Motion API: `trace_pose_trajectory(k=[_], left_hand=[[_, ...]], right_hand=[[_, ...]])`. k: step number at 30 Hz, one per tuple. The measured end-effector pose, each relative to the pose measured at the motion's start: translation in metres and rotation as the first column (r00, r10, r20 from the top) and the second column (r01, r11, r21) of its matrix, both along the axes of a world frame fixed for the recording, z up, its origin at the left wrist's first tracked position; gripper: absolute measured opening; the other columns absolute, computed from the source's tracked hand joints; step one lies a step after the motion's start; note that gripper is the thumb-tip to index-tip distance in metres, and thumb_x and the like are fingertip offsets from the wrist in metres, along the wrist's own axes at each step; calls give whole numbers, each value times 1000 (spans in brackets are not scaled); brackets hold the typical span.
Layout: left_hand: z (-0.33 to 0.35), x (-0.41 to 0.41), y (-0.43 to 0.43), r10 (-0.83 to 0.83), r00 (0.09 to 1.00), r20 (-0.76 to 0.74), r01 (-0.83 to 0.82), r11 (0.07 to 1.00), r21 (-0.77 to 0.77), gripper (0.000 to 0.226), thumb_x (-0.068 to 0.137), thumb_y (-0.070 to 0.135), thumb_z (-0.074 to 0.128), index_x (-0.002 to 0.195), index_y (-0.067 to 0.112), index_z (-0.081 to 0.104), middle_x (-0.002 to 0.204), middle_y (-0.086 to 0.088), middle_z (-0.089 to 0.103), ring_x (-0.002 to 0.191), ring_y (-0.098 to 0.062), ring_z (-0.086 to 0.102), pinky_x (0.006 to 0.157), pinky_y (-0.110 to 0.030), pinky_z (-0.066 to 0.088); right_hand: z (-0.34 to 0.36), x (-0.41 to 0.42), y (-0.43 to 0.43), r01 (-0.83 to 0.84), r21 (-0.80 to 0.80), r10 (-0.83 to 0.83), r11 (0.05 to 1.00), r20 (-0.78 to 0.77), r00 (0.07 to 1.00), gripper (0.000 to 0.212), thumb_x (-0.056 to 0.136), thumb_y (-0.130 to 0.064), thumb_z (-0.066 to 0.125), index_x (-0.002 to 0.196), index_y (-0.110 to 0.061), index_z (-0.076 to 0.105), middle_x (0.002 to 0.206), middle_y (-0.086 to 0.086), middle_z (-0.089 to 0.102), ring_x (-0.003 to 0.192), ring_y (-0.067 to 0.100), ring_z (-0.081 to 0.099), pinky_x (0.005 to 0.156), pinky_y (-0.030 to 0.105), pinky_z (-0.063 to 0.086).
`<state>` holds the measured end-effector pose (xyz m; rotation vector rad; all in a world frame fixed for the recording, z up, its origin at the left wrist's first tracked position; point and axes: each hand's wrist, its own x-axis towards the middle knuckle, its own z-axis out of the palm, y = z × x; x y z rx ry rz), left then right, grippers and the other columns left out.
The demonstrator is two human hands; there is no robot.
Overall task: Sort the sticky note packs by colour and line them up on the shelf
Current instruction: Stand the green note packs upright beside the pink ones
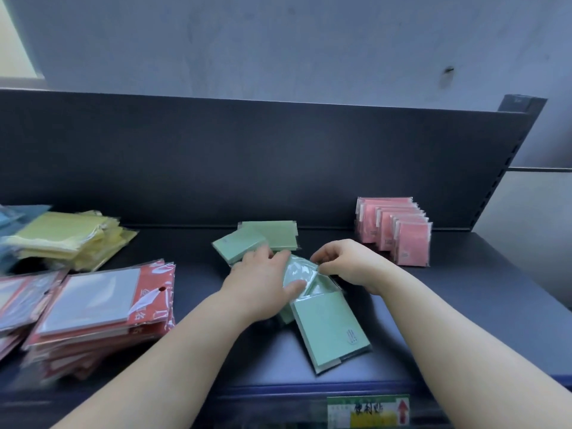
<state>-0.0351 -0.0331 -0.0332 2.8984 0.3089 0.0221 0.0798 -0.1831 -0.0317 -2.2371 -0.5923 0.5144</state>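
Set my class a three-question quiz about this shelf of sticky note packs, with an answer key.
1. True or false: the pink packs stand upright in a row.
2. The left hand and right hand hold a pack of which colour? A yellow, B green, C blue.
3. Fill in: the yellow packs lie to the ___ of the pink packs.
Key: 1 true; 2 B; 3 left.

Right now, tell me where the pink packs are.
In the head view, the pink packs stand in a row on the right of the shelf, by its dark back panel, beyond the right hand and right of the green packs.
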Motion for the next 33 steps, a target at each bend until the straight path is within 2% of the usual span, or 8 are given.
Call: trace_pose_trajectory(k=[4,7,9,12,17,23,30,33], left_hand=[[0,-2,3,26,998,-62,-31,996,-84,90,76,73,55,147,26,25,149,-3,25,135,-25,34,104,-37,38],[0,-1,6,41,998,-40,-46,992,-115,83,75,54,64,145,30,27,149,-1,26,131,-23,36,100,-33,39],[0,-1,10,61,997,-46,-66,992,-112,83,73,48,64,145,32,26,146,0,28,128,-23,38,98,-34,41],[-1,-2,19,95,994,-48,-100,988,-116,86,72,47,63,146,35,23,144,-1,30,124,-24,40,98,-38,43],[-3,-5,28,117,992,-38,-123,970,-210,87,69,44,64,145,38,23,141,0,30,115,-23,48,90,-34,47],[-2,-7,32,167,986,10,-162,966,-201,79,73,43,63,143,36,28,138,0,31,116,-24,49,95,-37,46],[-8,-8,33,-9,1000,-27,2,965,-260,49,78,53,63,122,42,46,127,7,33,119,-14,37,98,-31,39],[-8,-5,31,-14,1000,18,19,958,-286,24,86,57,55,103,39,54,120,7,39,113,-14,41,93,-30,40]], right_hand=[[-3,-4,-2,-69,-7,69,998,19,997,37,82,-15,65,117,-24,66,101,-9,67,83,6,61,70,19,47],[0,-4,-5,-130,-195,146,972,67,987,77,79,-33,73,146,-23,36,121,-5,51,100,10,54,82,21,45],[2,-5,-3,-173,-303,205,937,78,976,90,75,-43,75,149,-23,28,130,-3,41,111,13,50,94,25,43],[3,-4,2,-187,-337,220,923,64,973,77,70,-45,78,136,-28,43,127,-3,40,108,13,52,94,28,46],[4,-2,1,-122,-337,171,933,119,978,51,68,-42,80,106,-24,51,108,-5,48,87,11,51,70,25,41],[6,-1,-5,-87,-299,124,950,107,986,51,73,-34,79,116,-23,55,93,-13,51,90,11,53,78,24,42],[22,10,-26,3,-462,64,887,130,989,31,72,-35,77,93,-16,65,90,1,68,79,17,60,67,29,47],[31,17,-38,90,-340,-27,936,183,983,16,77,-24,73,90,-16,66,86,-1,66,76,16,57,67,29,43]])
